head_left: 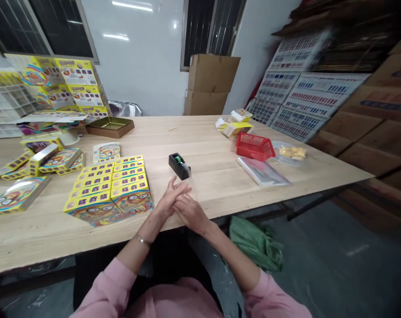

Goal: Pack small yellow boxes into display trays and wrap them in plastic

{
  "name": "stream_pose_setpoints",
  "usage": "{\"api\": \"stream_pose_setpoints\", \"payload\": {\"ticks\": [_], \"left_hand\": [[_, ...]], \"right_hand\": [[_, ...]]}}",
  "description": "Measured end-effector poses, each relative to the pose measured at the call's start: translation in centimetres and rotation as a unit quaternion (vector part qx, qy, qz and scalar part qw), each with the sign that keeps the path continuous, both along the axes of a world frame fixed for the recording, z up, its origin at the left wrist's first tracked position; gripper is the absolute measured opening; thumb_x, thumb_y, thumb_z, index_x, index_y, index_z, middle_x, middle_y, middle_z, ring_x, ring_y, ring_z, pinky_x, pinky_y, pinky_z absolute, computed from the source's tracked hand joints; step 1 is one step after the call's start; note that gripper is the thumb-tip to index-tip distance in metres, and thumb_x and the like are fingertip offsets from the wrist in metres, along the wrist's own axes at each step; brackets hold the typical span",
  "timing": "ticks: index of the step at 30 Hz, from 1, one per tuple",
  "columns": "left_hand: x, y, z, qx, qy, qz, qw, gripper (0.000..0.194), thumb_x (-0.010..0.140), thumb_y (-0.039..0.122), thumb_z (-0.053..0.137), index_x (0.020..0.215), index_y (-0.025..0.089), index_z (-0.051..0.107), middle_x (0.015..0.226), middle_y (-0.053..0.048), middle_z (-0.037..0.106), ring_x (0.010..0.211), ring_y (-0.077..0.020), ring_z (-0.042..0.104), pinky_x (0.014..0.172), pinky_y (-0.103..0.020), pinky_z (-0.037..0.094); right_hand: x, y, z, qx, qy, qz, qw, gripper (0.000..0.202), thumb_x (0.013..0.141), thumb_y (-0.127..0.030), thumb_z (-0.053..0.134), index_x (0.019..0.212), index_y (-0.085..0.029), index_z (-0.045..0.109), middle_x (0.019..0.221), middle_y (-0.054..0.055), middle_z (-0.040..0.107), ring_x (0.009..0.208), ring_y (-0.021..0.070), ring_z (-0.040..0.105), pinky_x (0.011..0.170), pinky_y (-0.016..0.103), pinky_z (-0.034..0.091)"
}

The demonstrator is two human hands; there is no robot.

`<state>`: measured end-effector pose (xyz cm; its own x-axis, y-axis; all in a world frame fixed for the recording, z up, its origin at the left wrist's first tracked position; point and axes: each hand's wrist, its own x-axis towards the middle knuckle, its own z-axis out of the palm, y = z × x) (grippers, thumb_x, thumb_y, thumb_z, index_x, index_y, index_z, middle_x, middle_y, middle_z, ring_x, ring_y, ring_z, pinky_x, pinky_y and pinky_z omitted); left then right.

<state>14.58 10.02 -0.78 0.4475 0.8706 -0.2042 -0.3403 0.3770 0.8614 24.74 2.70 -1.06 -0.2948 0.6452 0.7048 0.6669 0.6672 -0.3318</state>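
Note:
My left hand (169, 198) and my right hand (191, 213) meet over the table's front edge. The left has its fingers stretched out and apart, pointing right. Against the left palm and fingers rest the curled fingers of the right; whatever they may hold is hidden. A faint clear strip or film (192, 185) shows just beyond the fingertips. Right behind the hands stands a black tape dispenser (177, 166) with a green core. To the left is a block of small yellow boxes (109, 187) in neat rows, with cartoon faces on their sides.
Loose yellow boxes (59, 159) and a brown tray (110, 127) lie at left, before stacked yellow cartons (77, 84). At right are a red basket (255, 146), clear plastic bags (262, 171) and yellow pieces (292, 153) on plastic. A green sack (255, 243) lies below the table.

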Motion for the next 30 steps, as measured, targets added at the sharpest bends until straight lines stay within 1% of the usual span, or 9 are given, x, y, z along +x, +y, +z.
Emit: {"api": "stream_pose_setpoints", "payload": {"ticks": [3, 7, 10, 13, 18, 21, 25, 28, 30], "left_hand": [[1.2, 0.7, -0.6, -0.006, 0.056, 0.018, 0.998, 0.103, 0.069, 0.025, 0.088, 0.150, 0.023, 0.023, 0.146, -0.024, 0.043, 0.114, -0.0269, 0.064, 0.087, -0.036, 0.057], [2.2, 0.8, -1.8, -0.011, 0.044, -0.018, 0.999, 0.092, 0.074, 0.043, 0.083, 0.145, 0.023, 0.028, 0.135, -0.020, 0.052, 0.106, -0.0272, 0.067, 0.084, -0.043, 0.059], [3.2, 1.0, -2.6, 0.012, 0.072, -0.004, 0.997, 0.092, 0.068, 0.027, 0.089, 0.139, 0.019, 0.031, 0.104, -0.009, 0.064, 0.079, -0.0188, 0.071, 0.079, -0.040, 0.059], [3.9, 1.5, -3.4, 0.018, 0.072, 0.018, 0.997, 0.065, 0.073, 0.011, 0.082, 0.124, 0.015, 0.042, 0.084, 0.000, 0.062, 0.065, -0.0100, 0.065, 0.075, -0.030, 0.058], [3.6, 2.1, -4.5, 0.031, 0.082, 0.052, 0.995, 0.036, 0.080, 0.010, 0.073, 0.108, 0.015, 0.051, 0.085, -0.001, 0.059, 0.065, -0.0077, 0.061, 0.066, -0.023, 0.055], [2.8, 1.7, -5.0, 0.039, 0.097, 0.061, 0.993, 0.037, 0.078, 0.015, 0.077, 0.105, 0.015, 0.053, 0.092, -0.004, 0.061, 0.068, -0.0085, 0.061, 0.064, -0.022, 0.054], [1.9, 0.4, -4.9, 0.030, 0.112, 0.011, 0.993, 0.038, 0.076, 0.040, 0.081, 0.092, 0.012, 0.060, 0.090, -0.011, 0.067, 0.071, -0.0156, 0.067, 0.063, -0.027, 0.056], [2.4, -0.6, -4.6, 0.031, 0.090, -0.065, 0.993, 0.048, 0.072, 0.055, 0.079, 0.082, 0.011, 0.063, 0.083, -0.011, 0.070, 0.069, -0.0190, 0.069, 0.062, -0.030, 0.057], [3.1, -1.0, -4.7, 0.046, 0.070, -0.076, 0.994, 0.047, 0.067, 0.052, 0.084, 0.076, 0.012, 0.061, 0.071, -0.006, 0.067, 0.063, -0.0160, 0.066, 0.060, -0.027, 0.054]], "right_hand": [[2.2, -0.7, -0.8, 0.005, 0.044, -0.078, 0.996, 0.019, 0.099, -0.027, 0.049, 0.088, -0.023, 0.064, 0.086, 0.005, 0.068, 0.088, 0.0213, 0.063, 0.085, 0.039, 0.053], [7.2, -1.0, -1.7, 0.006, 0.146, -0.260, 0.955, 0.027, 0.095, -0.040, 0.056, 0.108, -0.018, 0.065, 0.105, 0.014, 0.067, 0.102, 0.0275, 0.062, 0.092, 0.047, 0.052], [8.9, -1.0, -2.8, -0.063, 0.161, -0.215, 0.961, 0.030, 0.097, -0.041, 0.052, 0.108, -0.017, 0.067, 0.107, 0.013, 0.068, 0.100, 0.0254, 0.065, 0.088, 0.043, 0.056], [9.2, -1.0, -3.9, -0.063, 0.153, -0.218, 0.962, 0.029, 0.099, -0.038, 0.049, 0.111, -0.017, 0.066, 0.111, 0.013, 0.069, 0.103, 0.0239, 0.065, 0.092, 0.042, 0.055], [8.8, -0.7, -7.0, -0.099, -0.005, -0.331, 0.938, 0.040, 0.091, -0.042, 0.063, 0.118, -0.013, 0.064, 0.130, 0.021, 0.062, 0.122, 0.0356, 0.054, 0.100, 0.054, 0.046], [8.5, -0.6, -8.6, -0.136, -0.061, -0.342, 0.928, 0.019, 0.096, -0.026, 0.054, 0.102, -0.016, 0.069, 0.120, 0.017, 0.068, 0.114, 0.0314, 0.059, 0.097, 0.048, 0.047], [7.5, -1.0, -8.0, -0.087, -0.015, -0.348, 0.933, 0.031, 0.101, -0.020, 0.039, 0.089, -0.019, 0.068, 0.092, 0.011, 0.071, 0.089, 0.0247, 0.063, 0.084, 0.038, 0.050], [5.3, -1.5, -6.7, -0.048, 0.019, -0.304, 0.951, 0.029, 0.101, -0.021, 0.040, 0.096, -0.021, 0.069, 0.094, 0.009, 0.071, 0.090, 0.0236, 0.063, 0.084, 0.037, 0.050], [4.0, -1.9, -6.1, -0.049, 0.014, -0.265, 0.963, 0.029, 0.101, -0.021, 0.040, 0.100, -0.022, 0.069, 0.099, 0.009, 0.071, 0.094, 0.0239, 0.063, 0.087, 0.037, 0.051]]}}
